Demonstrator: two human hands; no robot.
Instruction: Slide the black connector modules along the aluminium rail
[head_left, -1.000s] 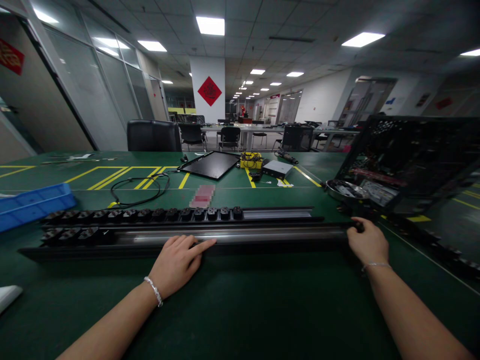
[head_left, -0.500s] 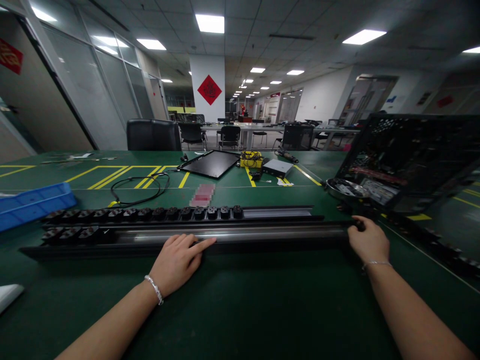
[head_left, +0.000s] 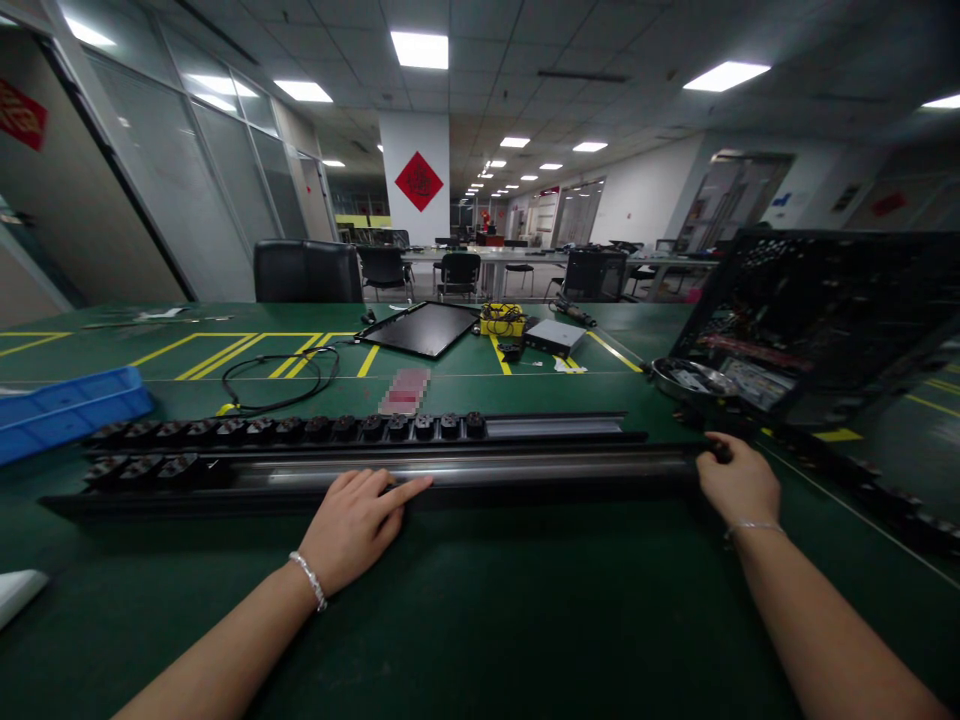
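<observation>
A long black power strip rail [head_left: 525,468] lies across the green table in front of me, with sockets at its left end. My left hand [head_left: 358,525] rests flat on its near edge around the middle, fingers stretched out. My right hand [head_left: 739,485] is curled round the rail's right end, gripping it. A second, similar rail [head_left: 337,428] carrying a row of sockets lies just behind the first.
A blue bin [head_left: 67,405] sits at the left, and a black cable loop [head_left: 277,378] lies behind the rails. A black perforated case [head_left: 817,320] with a round metal dish [head_left: 686,378] stands at the right. A dark panel [head_left: 424,327], a yellow box [head_left: 502,320] and chairs are farther back.
</observation>
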